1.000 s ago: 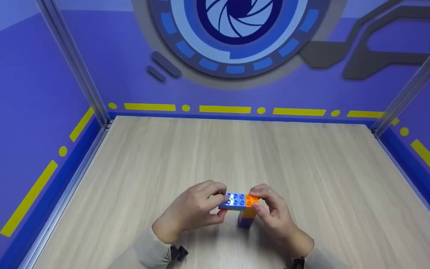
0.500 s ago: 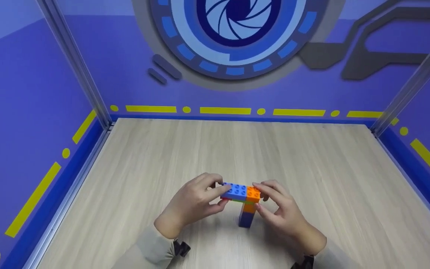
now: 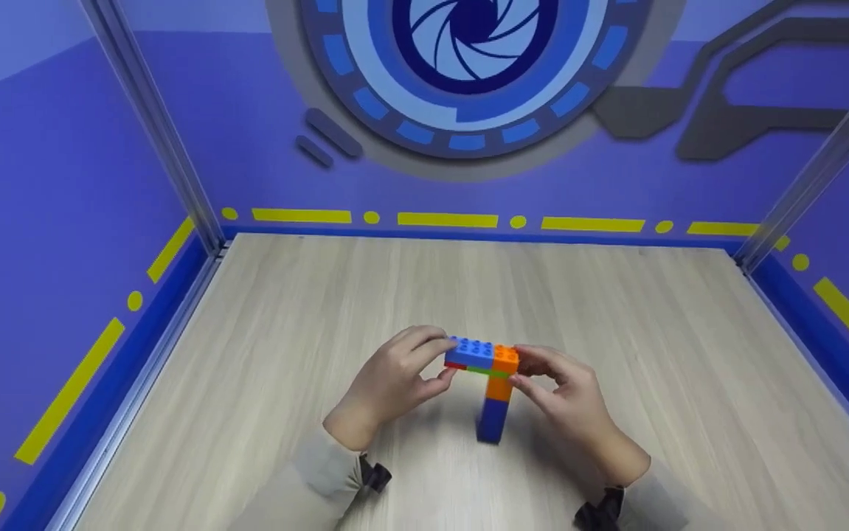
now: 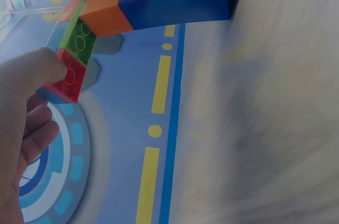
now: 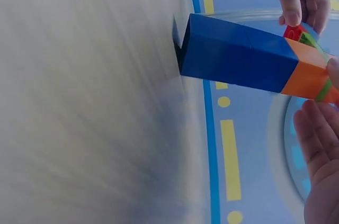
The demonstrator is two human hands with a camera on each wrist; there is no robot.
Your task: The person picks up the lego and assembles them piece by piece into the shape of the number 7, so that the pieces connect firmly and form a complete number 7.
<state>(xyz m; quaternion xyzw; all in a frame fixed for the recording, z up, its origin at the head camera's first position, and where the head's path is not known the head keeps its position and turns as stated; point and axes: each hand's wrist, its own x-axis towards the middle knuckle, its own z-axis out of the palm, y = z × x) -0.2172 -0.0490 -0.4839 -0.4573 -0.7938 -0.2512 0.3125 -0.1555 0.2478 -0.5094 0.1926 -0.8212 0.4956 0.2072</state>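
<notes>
A toy building-brick structure stands on a column of dark blue bricks [image 3: 493, 420] with an orange brick [image 3: 498, 388] above them. Across its top lie a lighter blue brick [image 3: 472, 354] and an orange brick [image 3: 506, 358] side by side, over a thin green plate [image 4: 79, 43] and a red plate [image 4: 70, 78]. My left hand [image 3: 398, 376] pinches the overhanging left end, thumb under the red plate and fingers on the blue brick. My right hand [image 3: 572, 394] holds the orange end between thumb and fingers. The column's base is close over the table, with a dark shadow beside it.
The structure is near the front middle of a pale wooden table [image 3: 394, 287]. Blue panels [image 3: 247, 125] with yellow markings enclose the back and sides, joined by metal corner posts [image 3: 158, 125]. Dark straps [image 3: 374, 476] are on both wrists.
The top of the structure has moved up and away in the head view, showing more of the column's front. Both hands have moved with it, keeping their hold.
</notes>
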